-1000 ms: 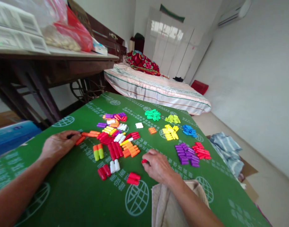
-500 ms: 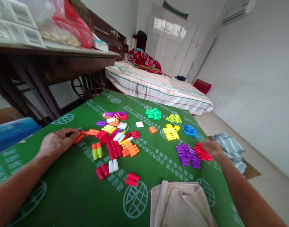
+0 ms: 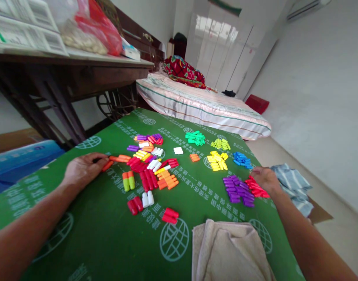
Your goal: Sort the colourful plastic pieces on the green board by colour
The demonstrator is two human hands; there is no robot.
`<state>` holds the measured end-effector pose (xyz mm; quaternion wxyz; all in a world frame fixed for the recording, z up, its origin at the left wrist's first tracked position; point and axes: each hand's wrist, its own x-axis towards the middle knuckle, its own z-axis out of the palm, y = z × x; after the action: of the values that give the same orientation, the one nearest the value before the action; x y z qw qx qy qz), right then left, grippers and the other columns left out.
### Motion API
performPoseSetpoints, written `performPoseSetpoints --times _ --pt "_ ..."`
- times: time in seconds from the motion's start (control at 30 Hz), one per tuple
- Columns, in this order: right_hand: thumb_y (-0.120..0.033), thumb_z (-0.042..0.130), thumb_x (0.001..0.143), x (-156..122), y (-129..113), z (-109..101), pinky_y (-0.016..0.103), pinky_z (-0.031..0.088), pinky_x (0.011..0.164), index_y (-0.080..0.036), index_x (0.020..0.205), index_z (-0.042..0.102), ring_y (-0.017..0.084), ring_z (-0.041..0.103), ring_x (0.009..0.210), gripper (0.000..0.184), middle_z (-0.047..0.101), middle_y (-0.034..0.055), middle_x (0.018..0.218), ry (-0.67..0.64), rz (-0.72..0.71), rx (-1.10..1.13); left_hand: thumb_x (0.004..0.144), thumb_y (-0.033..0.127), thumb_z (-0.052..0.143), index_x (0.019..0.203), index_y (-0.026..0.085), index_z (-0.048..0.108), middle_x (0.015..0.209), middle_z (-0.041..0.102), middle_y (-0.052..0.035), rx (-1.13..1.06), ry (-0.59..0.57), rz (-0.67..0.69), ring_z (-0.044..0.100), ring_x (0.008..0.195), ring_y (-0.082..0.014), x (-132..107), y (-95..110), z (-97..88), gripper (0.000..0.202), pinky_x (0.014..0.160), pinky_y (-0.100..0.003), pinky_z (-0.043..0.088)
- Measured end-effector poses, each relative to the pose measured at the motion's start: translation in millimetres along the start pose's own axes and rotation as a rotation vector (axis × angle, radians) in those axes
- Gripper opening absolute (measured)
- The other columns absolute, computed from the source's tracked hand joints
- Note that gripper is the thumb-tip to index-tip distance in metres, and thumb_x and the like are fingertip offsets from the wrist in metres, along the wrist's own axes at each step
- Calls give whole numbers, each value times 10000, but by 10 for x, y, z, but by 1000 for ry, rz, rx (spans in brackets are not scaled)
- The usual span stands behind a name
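My left hand [image 3: 87,168] lies at the table's left side, its thumb and fingers drawn together against the orange marker caps [image 3: 120,158]. What the fingertips pinch, if anything, is hidden. To the right, my right hand [image 3: 265,179] reaches over the edge of a pile of red caps [image 3: 255,188], fingers stretched out and no held thing visible. Purple caps [image 3: 236,190] lie beside that pile, and blue caps [image 3: 241,160] just beyond it. Between my hands is a mixed cluster with dark red caps [image 3: 149,180], white, yellow, purple and orange ones.
Yellow caps [image 3: 218,160], lime caps [image 3: 220,144] and green caps [image 3: 195,137] form separate piles on the green table [image 3: 108,242]. A folded beige cloth [image 3: 228,249] lies at the front edge. A wooden desk [image 3: 88,74] stands left; a bed [image 3: 202,105] is behind.
The view has shifted slightly, moving the scene rightward. The dark thing seen at my left fingers no longer shows. My right hand's fingers have moved a little farther over the red pile.
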<state>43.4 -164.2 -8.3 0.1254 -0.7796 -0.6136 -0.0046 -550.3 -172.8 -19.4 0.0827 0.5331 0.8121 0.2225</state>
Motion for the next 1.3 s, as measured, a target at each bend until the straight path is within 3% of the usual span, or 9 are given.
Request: performPoseSetpoints --times 0.13,0.23,0.37,0.5,0.63,0.77,0.97,1.17,1.3 --pt "-377 518 804 -428 -674 17 250 472 734 -251 921 678 168 650 832 235 718 15 910 -81 -168 124 725 477 448 1006 174 659 853 671 -10 -18 -6 5 571 709 -162 -58 29 -12 464 613 -222 411" --pt "-357 510 824 -939 -1279 -5 268 476 704 -229 923 674 170 646 782 230 712 35 888 -205 -425 351 738 470 452 1033 154 650 761 656 -10 -19 -44 4 556 649 -155 -98 61 -38 476 582 -220 401" --pt "-369 491 849 -1529 -1937 -83 367 455 759 -216 906 654 214 621 784 230 678 62 855 -323 -677 195 744 463 454 1034 149 652 724 652 -7 -20 -45 -9 545 606 -149 -115 78 -57 471 554 -219 396" --pt "-380 473 864 -1792 -2290 -36 456 427 832 -203 980 599 248 607 848 247 647 84 899 -354 -786 52 745 454 450 1025 153 658 839 677 -23 1 -36 22 575 679 -156 -87 61 -56 461 580 -213 412" --pt "-237 542 781 -1830 -2397 109 450 422 859 -157 997 577 249 591 883 233 627 112 926 -358 -888 -52 754 481 418 1048 165 654 802 669 -31 49 -36 -12 590 684 -175 -35 49 -66 492 567 -224 419" --pt "-182 573 697 -1789 -2349 184 419 432 848 -156 946 576 232 585 853 250 623 95 890 -322 -960 -83 754 505 395 1061 190 648 909 677 -40 83 -38 -27 598 749 -194 24 44 -67 507 606 -239 435" --pt "-239 442 853 -1541 -2011 11 298 454 702 -208 915 581 178 603 760 155 650 39 837 -335 -897 58 733 543 350 1039 199 646 967 674 -58 70 -31 -13 610 813 -237 38 31 -60 548 683 -288 456" --pt "-241 501 832 -722 -1004 -213 252 443 790 -233 1068 614 160 619 903 262 672 38 1046 -156 -543 140 715 567 310 1057 180 632 1017 660 -89 71 -40 27 606 856 -270 38 10 -56 609 719 -320 454" --pt "-231 562 784 -114 -206 -245 230 442 783 -258 1063 642 160 630 887 292 699 16 1004 -128 -241 35 702 570 314 1061 176 630 1004 659 -91 62 -42 3 604 843 -270 22 28 -63 620 711 -321 452"
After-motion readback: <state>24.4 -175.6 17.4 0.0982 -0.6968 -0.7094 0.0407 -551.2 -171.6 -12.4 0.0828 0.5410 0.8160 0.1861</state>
